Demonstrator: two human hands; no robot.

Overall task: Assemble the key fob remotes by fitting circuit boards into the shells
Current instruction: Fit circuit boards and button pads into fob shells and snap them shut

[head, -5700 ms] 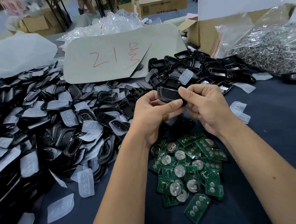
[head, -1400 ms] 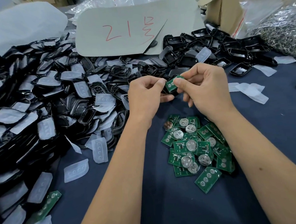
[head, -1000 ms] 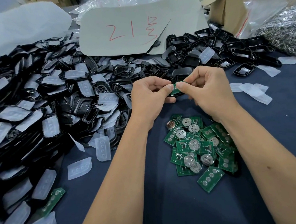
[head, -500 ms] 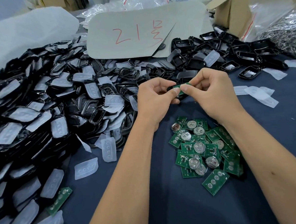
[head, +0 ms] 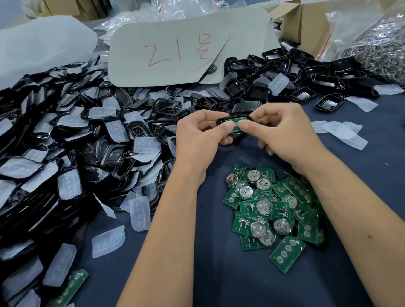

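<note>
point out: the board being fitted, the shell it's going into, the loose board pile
circuit board [head: 233,121], head view, green face between the thumbs
shell [head: 222,120], head view, black rim left of the board
board pile [head: 270,207], head view, middle of the heap

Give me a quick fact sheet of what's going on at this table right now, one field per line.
Activity: fitting a green circuit board into a black shell
Left hand: grips the shell's left end, thumb on the board
Right hand: pinches the right end, thumb pressing the board
Board supply: loose pile of circuit boards below the hands
Shell supply: big heap of black shells at left
Surface: dark blue cloth
</note>
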